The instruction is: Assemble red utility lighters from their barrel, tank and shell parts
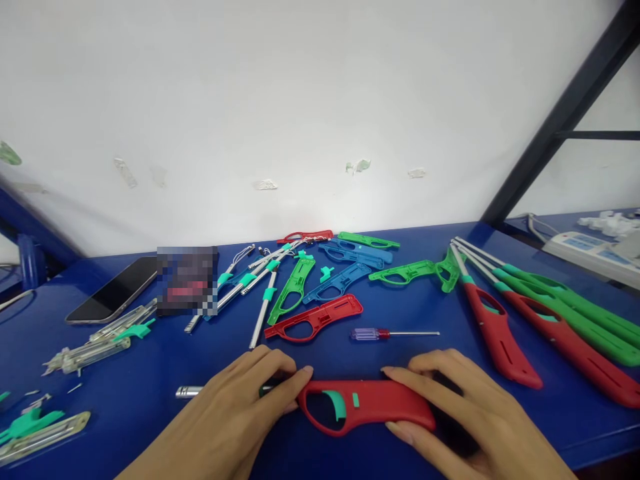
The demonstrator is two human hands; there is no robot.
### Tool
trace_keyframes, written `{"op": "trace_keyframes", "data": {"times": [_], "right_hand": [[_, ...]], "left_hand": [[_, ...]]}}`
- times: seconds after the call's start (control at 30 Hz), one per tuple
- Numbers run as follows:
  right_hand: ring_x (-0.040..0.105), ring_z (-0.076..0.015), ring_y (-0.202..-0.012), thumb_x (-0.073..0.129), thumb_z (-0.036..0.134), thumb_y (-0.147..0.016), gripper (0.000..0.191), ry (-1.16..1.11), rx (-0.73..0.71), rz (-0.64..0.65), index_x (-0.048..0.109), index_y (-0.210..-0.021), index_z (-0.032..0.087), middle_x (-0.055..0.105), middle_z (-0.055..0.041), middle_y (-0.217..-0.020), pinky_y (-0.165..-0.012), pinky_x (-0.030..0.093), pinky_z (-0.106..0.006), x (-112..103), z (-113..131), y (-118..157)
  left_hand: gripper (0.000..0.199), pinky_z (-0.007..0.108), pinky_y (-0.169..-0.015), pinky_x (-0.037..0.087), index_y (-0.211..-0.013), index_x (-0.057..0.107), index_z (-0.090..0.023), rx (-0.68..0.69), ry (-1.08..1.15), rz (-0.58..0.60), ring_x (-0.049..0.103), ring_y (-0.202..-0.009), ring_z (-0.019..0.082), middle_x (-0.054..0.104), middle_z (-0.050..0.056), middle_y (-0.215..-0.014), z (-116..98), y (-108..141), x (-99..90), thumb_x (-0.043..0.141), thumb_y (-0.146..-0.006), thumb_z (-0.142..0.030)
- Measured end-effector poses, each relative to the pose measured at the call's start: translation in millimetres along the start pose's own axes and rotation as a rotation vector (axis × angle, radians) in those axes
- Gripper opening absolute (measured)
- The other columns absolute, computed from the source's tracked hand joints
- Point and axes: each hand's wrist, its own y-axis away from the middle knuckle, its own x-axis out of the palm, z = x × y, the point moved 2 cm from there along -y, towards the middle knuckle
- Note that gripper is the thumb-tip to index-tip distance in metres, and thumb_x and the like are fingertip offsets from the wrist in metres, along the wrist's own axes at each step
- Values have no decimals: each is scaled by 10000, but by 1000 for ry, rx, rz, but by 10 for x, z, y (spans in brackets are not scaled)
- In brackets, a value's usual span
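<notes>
Both hands are holding a red lighter (385, 402) near the tabletop's (150, 373) front edge, mid-span. Left hand (245, 400) is gripping the nose end, fingers curled, tips partly hidden; metal tube (188, 392) is poking out past it. Right hand (463, 407) is clasping the butt between thumb and fingers. Screwdriver (384, 333) is lying just behind. Red half-shell (340, 312) is sitting farther back, other lighters (505, 340) are lying toward the right edge, phone (115, 290) toward the back left corner.

red lighter (383, 404), teal trigger (339, 404), blue table (360, 361)
</notes>
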Motion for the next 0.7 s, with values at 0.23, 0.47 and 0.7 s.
{"op": "trace_keyframes", "data": {"times": [0.23,0.47,0.7], "right_hand": [[841,-233,-873,591,642,-1061,432,-21,35,26,847,-1164,309,830,-53,-1031,-743,726,-343,-28,24,-15],[847,-241,-899,615,622,-1057,385,-35,49,-41,830,-1156,318,832,-35,-1043,-742,726,-357,-52,41,-1],[819,-154,-918,657,546,-1055,275,-165,188,-191,794,-1145,325,816,-4,-1057,-805,653,-209,-193,86,-126]], "left_hand": [[665,284,-1010,643,-1428,661,-316,3,-6,2,789,-1094,173,793,3,-1254,20,36,-6,442,-916,46],[683,324,-1077,616,-1468,646,-329,-7,-47,-1,760,-1180,179,768,-6,-1334,31,91,-1,447,-939,53],[693,246,-1141,522,-1622,479,-381,-35,33,-134,678,-1208,143,716,-19,-1350,88,18,-159,461,-1043,0]]}}
